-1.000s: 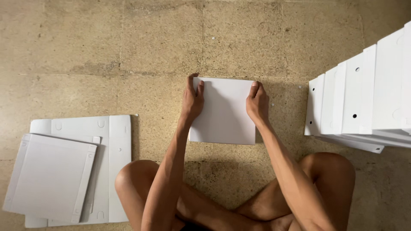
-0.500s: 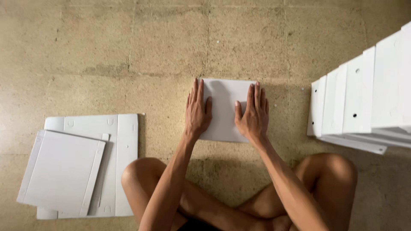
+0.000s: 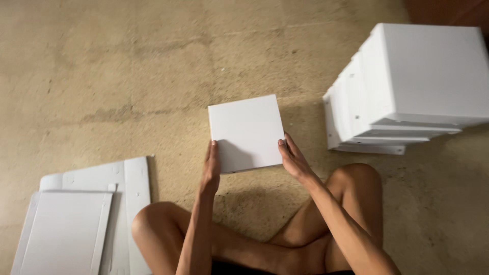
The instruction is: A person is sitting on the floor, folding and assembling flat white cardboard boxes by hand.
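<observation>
Both hands have a grip on the same thing here: a folded white box [image 3: 247,133], square and flat-faced. The left hand [image 3: 211,165] clamps its lower left edge, fingers curled up along the side, and the right hand [image 3: 294,162] pinches the lower right corner with the thumb on the top face and the fingers tucked behind. So neither grip is open, both are closed onto the box. It looks lifted a bit off the floor [image 3: 102,76] and tilted toward the camera, throwing a shadow on the concrete just below it, though I can't tell for sure whether its far edge touches down.

The person sits cross-legged on the floor, knees showing at the bottom of the head view, and the box sits roughly mid-frame, right in front of them.

Off to the right, near the top right corner of the view, there's a stack of finished white boxes [image 3: 407,86] lined up against each other, well apart from the hands. Down at the bottom left lie flat unfolded white box blanks [image 3: 81,224], overlapping one another on the floor next to the left knee.
</observation>
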